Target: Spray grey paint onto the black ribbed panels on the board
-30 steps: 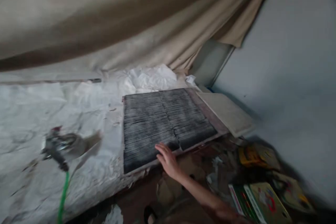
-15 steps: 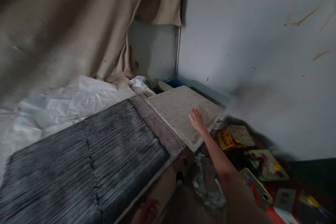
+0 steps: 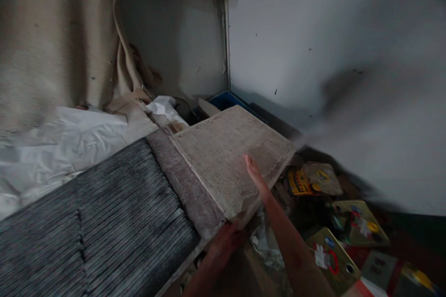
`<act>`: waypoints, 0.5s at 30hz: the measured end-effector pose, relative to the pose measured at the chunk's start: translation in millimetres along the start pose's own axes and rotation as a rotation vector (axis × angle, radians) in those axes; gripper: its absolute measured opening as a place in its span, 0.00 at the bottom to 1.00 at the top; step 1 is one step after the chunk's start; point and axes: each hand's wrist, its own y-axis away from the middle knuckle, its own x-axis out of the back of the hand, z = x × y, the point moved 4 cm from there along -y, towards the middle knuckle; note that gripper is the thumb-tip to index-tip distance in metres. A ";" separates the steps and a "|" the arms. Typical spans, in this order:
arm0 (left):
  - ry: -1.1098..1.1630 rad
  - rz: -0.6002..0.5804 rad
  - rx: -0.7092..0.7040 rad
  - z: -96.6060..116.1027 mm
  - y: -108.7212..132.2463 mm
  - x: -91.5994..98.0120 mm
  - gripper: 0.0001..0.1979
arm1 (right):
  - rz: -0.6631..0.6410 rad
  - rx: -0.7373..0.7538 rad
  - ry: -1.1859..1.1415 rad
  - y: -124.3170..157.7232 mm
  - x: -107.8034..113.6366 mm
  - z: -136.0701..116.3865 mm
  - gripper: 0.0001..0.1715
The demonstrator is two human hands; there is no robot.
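Observation:
A pale, dusty flat board (image 3: 219, 144) lies at the end of a long surface, partly over a brownish strip (image 3: 181, 185). Dark grey ribbed pieces (image 3: 128, 199) sit in rows to its left. My right hand (image 3: 253, 168) is over the right part of the board, turned edge-on with its fingers stretched out. It holds nothing; whether it touches the board I cannot tell. Down at the board's near corner is my left hand (image 3: 225, 241), blurred and in shadow. Its fingers are at the edge, and their grip is unclear.
Crumpled white sheeting (image 3: 90, 134) lies behind the ribbed pieces, below a hanging beige cloth (image 3: 52, 46). A blue bin (image 3: 225, 99) stands in the corner by the white wall (image 3: 331, 32). Several metal cans, one a yellow-labelled can (image 3: 301, 182), crowd the lower right beside clear plastic (image 3: 266, 246).
My left hand has come up from the bottom edge to the board's near corner. My right hand has turned from spread flat to edge-on. The view has shifted right.

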 end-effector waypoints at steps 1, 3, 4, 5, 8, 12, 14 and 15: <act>0.081 -0.009 0.006 1.2 1.7 -4.4 0.11 | 0.024 -0.010 -0.003 -8.1 7.0 4.2 0.34; 0.188 0.011 0.032 4.1 4.0 -10.6 0.08 | 0.063 -0.014 0.011 -23.3 17.9 11.7 0.33; 0.210 0.040 0.044 5.1 3.9 -12.1 0.08 | 0.068 -0.013 0.022 -29.7 20.4 15.0 0.33; 0.229 0.066 0.048 5.6 2.6 -12.8 0.07 | 0.064 -0.014 0.032 -34.8 20.7 18.2 0.34; 0.288 0.079 0.047 2.1 -6.0 -11.3 0.07 | 0.027 -0.036 0.040 -42.7 12.4 28.3 0.35; 0.304 0.111 0.044 -8.3 -13.6 -1.9 0.06 | -0.008 -0.079 0.002 -49.2 6.9 46.0 0.35; 0.280 0.095 0.037 -10.4 -13.1 -1.0 0.06 | -0.011 -0.103 -0.027 -56.2 14.4 56.3 0.35; 0.267 0.082 0.028 -10.3 -12.3 -1.6 0.08 | 0.000 -0.116 -0.038 -60.1 20.1 61.0 0.36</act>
